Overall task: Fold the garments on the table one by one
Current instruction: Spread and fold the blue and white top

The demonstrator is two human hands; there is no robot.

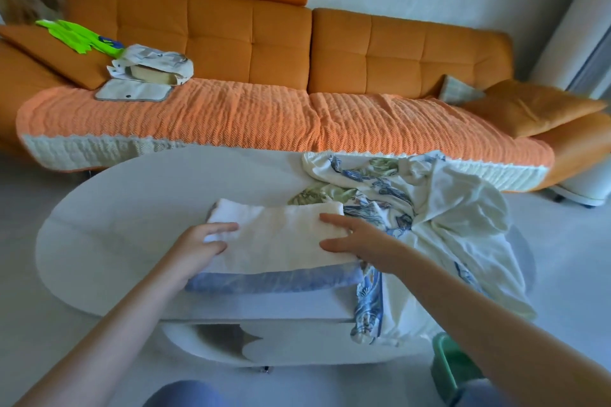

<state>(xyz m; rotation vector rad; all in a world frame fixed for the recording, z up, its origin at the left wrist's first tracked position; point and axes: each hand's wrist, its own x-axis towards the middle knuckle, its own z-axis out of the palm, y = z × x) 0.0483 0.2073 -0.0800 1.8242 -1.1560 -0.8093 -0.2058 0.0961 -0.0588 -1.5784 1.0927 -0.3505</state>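
Observation:
A folded white garment (277, 236) lies on top of a folded blue one (274, 281) at the near middle of the white oval table (109, 218). My left hand (198, 244) rests on the white garment's left end, fingers straight. Over on the right end lies my right hand (357, 238), fingers straight as well. A rumpled heap of white cloth (463, 215) and blue-and-green flowered cloth (367, 182) covers the table's right part and hangs over its near edge.
An orange sofa (396, 43) with an orange-and-white throw (231, 116) stands behind the table. A bag with a book (152, 71) and green things lie on its left seat. A green bin (453, 363) stands on the floor at the near right.

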